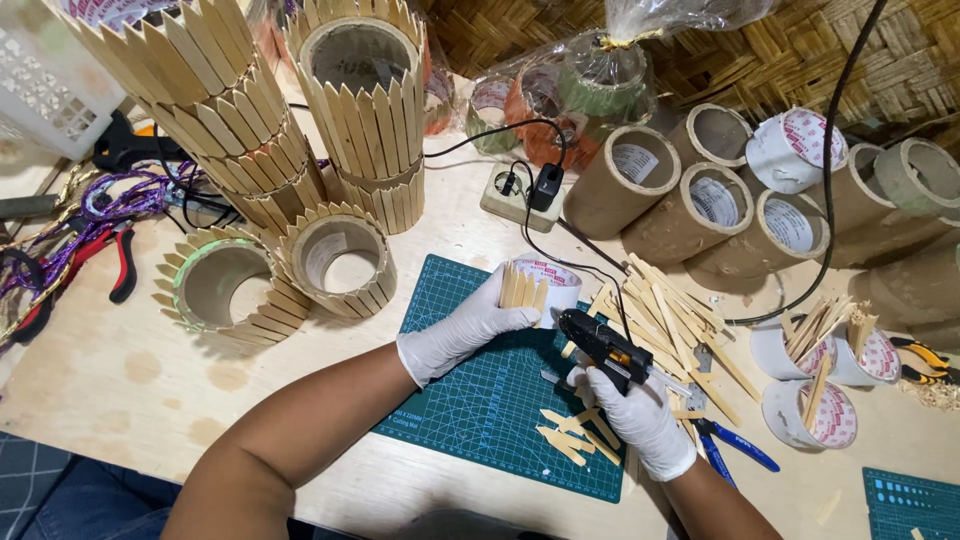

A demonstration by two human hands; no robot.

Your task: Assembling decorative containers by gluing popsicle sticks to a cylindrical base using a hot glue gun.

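My left hand [470, 328], in a white glove, grips a short tape roll core [548, 284] with a few pointed wooden sticks stuck upright on its side. My right hand [640, 415], also gloved, holds a black hot glue gun [603, 346] whose nozzle points at the roll's lower side. Both hands hover over a green cutting mat [480, 410]. Loose cut sticks [572, 432] lie on the mat under my right hand.
Finished stick-covered cylinders [365, 90] stand stacked at the back left, two more [335, 262] lie on the table. Cardboard tubes [690, 205] lie at the back right. A stick pile [680, 320], tape rolls [815, 415], blue pliers [735, 450], a power strip [515, 190] and red pliers [120, 265] surround the mat.
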